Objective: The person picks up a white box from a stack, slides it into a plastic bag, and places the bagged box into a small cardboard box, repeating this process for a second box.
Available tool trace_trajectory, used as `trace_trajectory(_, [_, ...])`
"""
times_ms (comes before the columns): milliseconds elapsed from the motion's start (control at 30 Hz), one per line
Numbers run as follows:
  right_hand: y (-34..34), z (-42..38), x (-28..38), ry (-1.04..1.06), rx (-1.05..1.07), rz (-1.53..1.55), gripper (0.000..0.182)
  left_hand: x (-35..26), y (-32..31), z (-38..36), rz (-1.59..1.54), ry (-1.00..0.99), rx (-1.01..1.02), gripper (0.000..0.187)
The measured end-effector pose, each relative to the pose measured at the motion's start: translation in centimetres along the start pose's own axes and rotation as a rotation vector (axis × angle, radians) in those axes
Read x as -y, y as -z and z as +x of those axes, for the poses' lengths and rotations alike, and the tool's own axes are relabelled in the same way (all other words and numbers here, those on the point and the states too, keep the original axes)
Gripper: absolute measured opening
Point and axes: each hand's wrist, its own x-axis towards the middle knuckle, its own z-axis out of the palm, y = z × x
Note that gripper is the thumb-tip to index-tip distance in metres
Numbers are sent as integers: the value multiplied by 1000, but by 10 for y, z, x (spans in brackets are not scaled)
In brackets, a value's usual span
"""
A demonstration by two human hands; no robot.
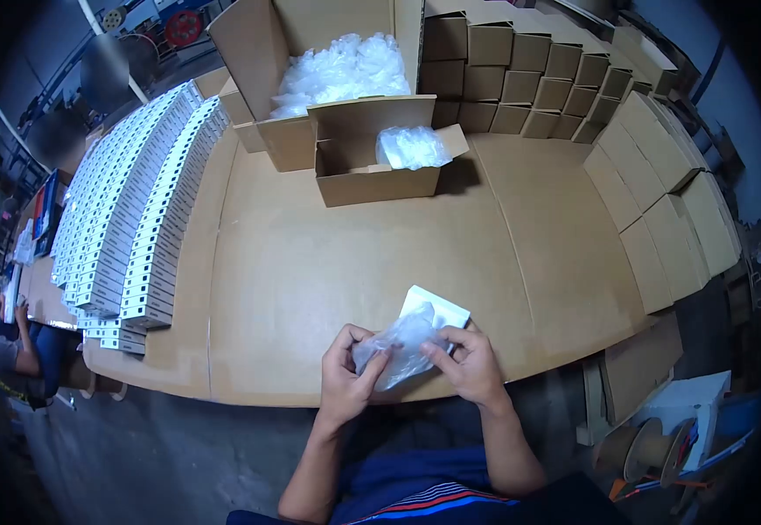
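Near the table's front edge, a clear plastic bag [402, 343] is held between both hands. My left hand [348, 372] pinches its left side, thumb against fingers. On the other side my right hand [468, 361] grips the bag with thumb and fingers. What the bag contains, if anything, I cannot make out. A flat white piece [436, 304], perhaps a card or booklet, lies just beyond the bag, partly covered by it. Farther off, an open cardboard box [376, 188] holds a bundle of clear plastic at its right end.
Long stacks of small white boxes [149, 271] line the left side. A large carton [289, 144] full of clear plastic bags [345, 70] stands at the back. Brown boxes [520, 86] are stacked back right, with more cartons [660, 210] at right. Another person [26, 350] sits far left.
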Motion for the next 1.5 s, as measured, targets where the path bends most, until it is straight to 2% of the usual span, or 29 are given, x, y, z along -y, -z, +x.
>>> trace_trajectory(67, [-2, -1, 17, -39, 55, -184, 20, 3, 2, 6, -197, -12, -25, 21])
trace_trajectory(100, [-4, 0, 10, 66, 55, -183, 15, 3, 3, 9, -318, -21, -52, 23])
trace_trajectory(167, [-7, -1, 6, 59, 32, -71, 15, -7, 6, 18, -580, -56, -62, 31])
trace_trajectory(267, [-10, -1, 0, 76, -44, 45, 21, -22, 14, 28, -640, -121, -209, 36])
trace_trajectory(300, [-11, 0, -3, 89, -77, 76, 24, -25, 15, 31, -607, -226, -222, 39])
trace_trajectory(400, [-11, 1, -13, 155, -167, -39, 24, -25, 24, 35, 336, -604, -179, 39])
trace_trajectory(433, [-10, 2, -11, 136, -175, -56, 24, -44, 13, 30, 552, -612, -179, 35])
trace_trajectory(533, [-9, -1, -5, 99, -185, -100, 23, -58, -1, 35, 927, -643, -28, 36])
trace_trajectory(667, [-9, -1, -7, 113, -175, -131, 22, -42, -3, 41, 997, -687, -61, 38])
trace_trajectory(800, [-9, -1, -8, 156, -162, -155, 21, -37, -4, 40, 993, -624, -61, 35])
trace_trajectory(900, [-9, -1, -3, 82, -151, -144, 21, -33, 1, 38, 1000, -589, 6, 31])
trace_trajectory(1000, [-11, -1, -7, 100, -159, -128, 22, -37, -3, 39, 892, -567, 30, 21])
trace_trajectory(1100, [-9, -2, 3, 123, -149, -281, 22, -38, 2, 44, 936, -563, 159, 10])
trace_trajectory(1200, [-4, 1, 19, 261, -67, -439, 22, -38, -1, 42, 636, -104, 65, 7])
trace_trajectory(1233, [-5, 0, 21, 202, -72, -409, 22, -34, -1, 44, 581, -132, 50, 9])
trace_trajectory(1333, [-9, -2, 21, 76, -107, -297, 22, -3, 3, 50, 249, -277, -207, 23])
trace_trajectory(1367, [-10, -1, 13, 71, -137, -245, 22, 4, -2, 53, 90, -414, -250, 41])
trace_trajectory(1400, [-11, 1, 6, 65, -169, -194, 22, 3, -5, 49, 17, -329, -235, 44])
trace_trajectory(1433, [-13, 3, 1, 158, -213, -176, 22, 2, -8, 40, -56, -242, -217, 47])
trace_trajectory(1467, [-11, 3, 1, 118, -190, -175, 21, 3, -9, 32, -128, -156, -197, 50])
trace_trajectory(1500, [-10, 3, 5, 78, -168, -172, 19, 6, -7, 26, -28, -98, -119, 46])
